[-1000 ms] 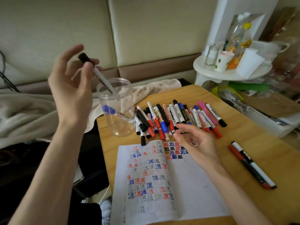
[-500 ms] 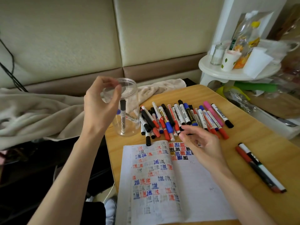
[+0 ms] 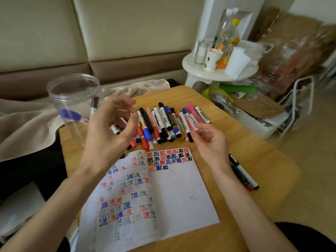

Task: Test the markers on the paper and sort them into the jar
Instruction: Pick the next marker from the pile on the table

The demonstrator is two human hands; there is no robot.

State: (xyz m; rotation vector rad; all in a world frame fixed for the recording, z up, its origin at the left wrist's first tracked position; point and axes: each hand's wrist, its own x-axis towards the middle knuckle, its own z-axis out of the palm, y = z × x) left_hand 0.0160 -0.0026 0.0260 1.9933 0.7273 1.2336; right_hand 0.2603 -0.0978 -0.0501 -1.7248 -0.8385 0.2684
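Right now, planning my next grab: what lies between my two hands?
Head view: the row of markers lies between left hand and right hand.

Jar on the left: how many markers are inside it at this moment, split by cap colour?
Blue-capped marker: 1
Black-capped marker: 1
Total in the jar: 2
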